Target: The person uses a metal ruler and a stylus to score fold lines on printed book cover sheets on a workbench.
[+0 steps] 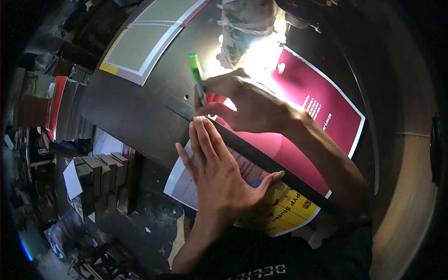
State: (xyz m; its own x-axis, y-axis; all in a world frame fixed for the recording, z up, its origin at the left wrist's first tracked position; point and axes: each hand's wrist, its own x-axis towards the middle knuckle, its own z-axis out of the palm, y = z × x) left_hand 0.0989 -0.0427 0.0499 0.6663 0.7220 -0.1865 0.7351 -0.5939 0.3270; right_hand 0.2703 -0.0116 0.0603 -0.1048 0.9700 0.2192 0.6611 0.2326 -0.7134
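Note:
My left hand lies flat with its fingers stretched out, pressing on a long dark metal ruler and the printed sheet. The fingertips rest at the ruler's edge. My right hand is closed round a slim, green, pen-like tool, held upright just beyond my left fingertips. Its tip is hidden behind my fingers. Slanting across the sheet, the ruler lies between a magenta part on the far side and a yellow part near me. My right forearm crosses over the magenta part.
At the far left of the dark table lies a sheet with pale green panels. Bright light glares beside a pale, taped object at the back. Stacks of books and grey blocks stand left of the table.

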